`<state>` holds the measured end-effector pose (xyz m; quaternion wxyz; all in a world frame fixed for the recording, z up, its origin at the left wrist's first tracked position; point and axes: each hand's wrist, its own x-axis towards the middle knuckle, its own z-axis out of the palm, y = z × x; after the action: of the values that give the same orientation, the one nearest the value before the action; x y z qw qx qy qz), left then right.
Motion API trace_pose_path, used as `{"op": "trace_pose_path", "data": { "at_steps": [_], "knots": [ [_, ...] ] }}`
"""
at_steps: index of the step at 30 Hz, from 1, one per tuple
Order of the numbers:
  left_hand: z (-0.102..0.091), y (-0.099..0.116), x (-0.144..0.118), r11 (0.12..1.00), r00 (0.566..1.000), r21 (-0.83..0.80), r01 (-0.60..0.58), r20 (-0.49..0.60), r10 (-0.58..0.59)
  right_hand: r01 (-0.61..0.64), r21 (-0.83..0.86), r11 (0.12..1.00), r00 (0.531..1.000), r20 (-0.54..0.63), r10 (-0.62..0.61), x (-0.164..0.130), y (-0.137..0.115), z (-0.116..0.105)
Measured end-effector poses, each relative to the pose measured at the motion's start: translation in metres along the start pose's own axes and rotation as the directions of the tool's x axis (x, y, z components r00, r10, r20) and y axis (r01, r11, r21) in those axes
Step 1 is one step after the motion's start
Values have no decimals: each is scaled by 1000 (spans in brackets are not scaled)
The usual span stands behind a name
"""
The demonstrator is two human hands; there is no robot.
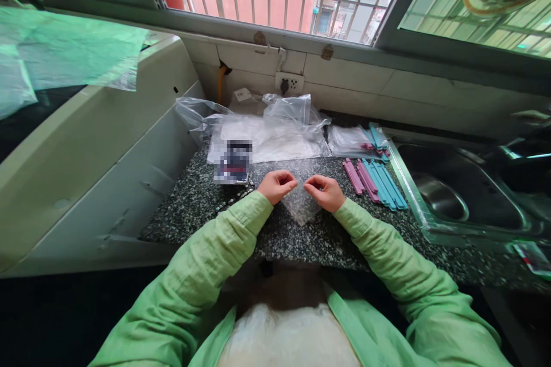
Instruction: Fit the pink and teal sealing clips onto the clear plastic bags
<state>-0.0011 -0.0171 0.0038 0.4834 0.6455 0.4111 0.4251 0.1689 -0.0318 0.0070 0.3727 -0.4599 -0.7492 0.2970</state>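
**Both hands pinching a small clear bag over the counter**

We are looking down at a speckled dark stone counter [202, 206] running under a barred window, with our two green sleeves reaching in from its near edge. At the counter's right end a steel sink [451, 195] is sitting sunk into it; what its basin is holding we cannot tell.

Along the counter's back edge a heap of clear plastic bags [275, 132] is lying spread and crumpled. Toward the back right corner, beside the sink's rim, a flat clear packet [348, 140] is holding a few pink and teal strips. Just in front of it, loose pink and teal plastic strips [374, 180] are lying side by side on the stone, near our right hand but apart from it. A small dark packet [233, 163], blurred, is resting left of centre.

We are holding a small clear bag [301, 206] near the middle of the counter, hanging just above the stone. Our left hand [276, 184] is curling closed, thumb and fingertips pinching the bag's top left edge. Our right hand [325, 190] is doing likewise on the top right edge, fingers curled in. The two hands are sitting close together, not touching.
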Motion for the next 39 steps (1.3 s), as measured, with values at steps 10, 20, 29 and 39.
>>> {"op": "trace_pose_path", "data": {
  "at_steps": [10,20,29,39],
  "knots": [
    [0,4,0,1000,998,-5,17,-62,-17,-2,10,1000,1000,-1,2,1,1,0],
    [1,3,1,999,998,-48,23,-64,-26,11,-15,1000,999,43,-10,0,-4,0],
    [0,-1,2,1000,998,27,-8,-65,10,17,-22,1000,999,46,-16,0,-3,1],
    [1,3,1,1000,996,31,6,-86,-4,-8,-9,1000,999,44,8,1,-1,1]
  ]
}}
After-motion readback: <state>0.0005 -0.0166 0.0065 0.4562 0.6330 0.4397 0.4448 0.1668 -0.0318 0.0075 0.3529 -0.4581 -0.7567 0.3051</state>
